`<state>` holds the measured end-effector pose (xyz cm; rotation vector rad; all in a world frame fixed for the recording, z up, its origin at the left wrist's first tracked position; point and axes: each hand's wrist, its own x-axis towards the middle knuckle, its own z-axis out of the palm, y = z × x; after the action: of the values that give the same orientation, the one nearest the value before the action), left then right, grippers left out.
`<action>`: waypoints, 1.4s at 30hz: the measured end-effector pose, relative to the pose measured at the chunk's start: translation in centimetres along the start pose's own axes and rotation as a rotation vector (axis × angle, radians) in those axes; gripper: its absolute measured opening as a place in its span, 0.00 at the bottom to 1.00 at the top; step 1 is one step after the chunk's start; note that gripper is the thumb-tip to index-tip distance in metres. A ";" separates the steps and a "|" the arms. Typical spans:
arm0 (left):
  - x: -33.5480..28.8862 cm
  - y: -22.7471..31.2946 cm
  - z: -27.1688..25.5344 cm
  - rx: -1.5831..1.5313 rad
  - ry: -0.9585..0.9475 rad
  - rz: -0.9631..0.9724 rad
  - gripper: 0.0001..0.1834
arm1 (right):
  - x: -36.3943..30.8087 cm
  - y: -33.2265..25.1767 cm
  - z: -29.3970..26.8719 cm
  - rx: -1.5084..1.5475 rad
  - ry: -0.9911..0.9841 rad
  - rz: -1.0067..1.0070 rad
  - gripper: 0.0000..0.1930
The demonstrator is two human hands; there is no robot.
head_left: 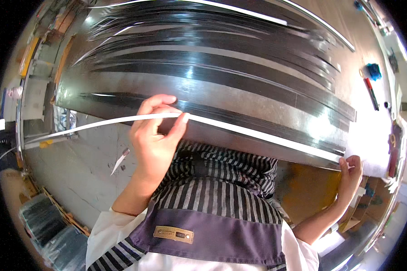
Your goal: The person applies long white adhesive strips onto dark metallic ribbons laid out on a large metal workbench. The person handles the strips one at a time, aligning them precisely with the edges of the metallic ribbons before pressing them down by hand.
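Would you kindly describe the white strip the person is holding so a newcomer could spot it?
Start at the long metal table covered with glossy black strips. Along its near edge runs one white strip, pinched by the left hand and right hand. It alone is white and lifted.

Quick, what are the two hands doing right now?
Left hand: closed, pinching the long white strip between thumb and fingers.
Right hand: closed, gripping the same strip's far end at the table edge.

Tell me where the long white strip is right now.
In the head view, the long white strip runs along the near edge of the metal worktable, pinched by the left hand near its middle and the right hand at its right end.
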<state>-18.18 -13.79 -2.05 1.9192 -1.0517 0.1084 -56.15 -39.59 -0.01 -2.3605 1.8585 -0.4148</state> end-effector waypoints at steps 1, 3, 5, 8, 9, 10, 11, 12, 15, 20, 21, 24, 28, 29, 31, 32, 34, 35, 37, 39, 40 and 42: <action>0.1 0.1 0.0 0.021 0.004 0.017 0.07 | 0.3 -0.2 -0.4 -0.069 0.017 -0.028 0.15; -0.1 0.0 0.1 0.029 0.033 0.021 0.09 | 0.0 -3.9 -1.0 -0.191 0.123 -0.199 0.19; -0.1 0.0 0.3 0.000 0.057 0.035 0.09 | -0.9 -9.1 0.4 0.157 0.149 -0.367 0.21; -0.4 -0.3 0.6 0.016 0.081 0.025 0.09 | -5.0 -19.9 3.2 0.537 -0.135 -0.638 0.21; -0.4 -0.4 0.6 0.019 0.086 0.027 0.09 | -5.9 -22.0 4.0 0.572 -0.204 -0.763 0.21; -0.3 -0.5 0.5 0.026 0.066 0.038 0.09 | -6.8 -24.0 4.6 0.605 -0.279 -0.878 0.21; -0.3 -0.4 0.5 0.006 0.071 0.021 0.10 | -7.2 -25.2 5.0 0.597 -0.340 -0.980 0.21; -0.3 -0.2 0.5 0.006 0.073 0.016 0.10 | -7.3 -25.7 5.3 0.560 -0.304 -0.985 0.21; -0.3 0.1 -0.4 -0.112 0.055 -0.029 0.10 | -7.7 -26.4 5.5 0.488 -0.250 -0.997 0.22; 0.6 -2.5 -5.4 -0.297 0.064 -0.368 0.05 | -8.1 -26.5 5.4 0.488 -0.257 -0.964 0.20; 0.9 -4.0 -7.0 -0.210 0.078 -0.365 0.06 | -8.2 -26.5 5.5 0.498 -0.253 -0.959 0.20; 1.5 -8.0 -10.9 -0.172 0.171 -0.377 0.07 | -8.5 -26.5 5.4 0.477 -0.280 -0.935 0.19; 1.8 -10.4 -13.0 -0.052 0.144 -0.386 0.10 | -8.5 -26.3 5.7 0.485 -0.279 -0.938 0.19; 1.7 -10.8 -13.0 -0.067 0.130 -0.387 0.09 | -8.5 -26.3 5.7 0.484 -0.277 -0.937 0.19; 1.7 -10.9 -13.1 -0.075 0.121 -0.387 0.09 | -8.6 -26.3 5.7 0.482 -0.274 -0.935 0.19; 1.7 -10.8 -13.0 -0.070 0.126 -0.388 0.09 | -8.6 -26.3 5.7 0.483 -0.275 -0.936 0.18; 1.7 -10.7 -12.9 -0.053 0.133 -0.384 0.08 | -8.5 -26.3 5.7 0.472 -0.279 -0.942 0.18; 1.8 -10.7 -12.9 -0.042 0.135 -0.377 0.08 | -8.5 -26.3 5.6 0.465 -0.279 -0.943 0.18; 1.8 -10.7 -12.8 -0.029 0.141 -0.371 0.08 | -8.4 -26.2 5.8 0.478 -0.266 -0.968 0.18; 1.8 -10.9 -12.6 -0.026 0.148 -0.369 0.08 | -8.4 -26.1 5.9 0.478 -0.267 -0.971 0.17; 1.7 -11.0 -12.5 -0.022 0.147 -0.367 0.08 | -8.4 -26.1 5.8 0.472 -0.275 -0.962 0.17; 1.7 -11.2 -12.5 -0.013 0.143 -0.363 0.08 | -8.4 -26.2 5.8 0.470 -0.273 -0.966 0.17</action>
<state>-5.20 -3.04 -1.56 2.0268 -0.5969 0.0317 -31.81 -25.52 -0.23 -2.5970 0.3462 -0.4854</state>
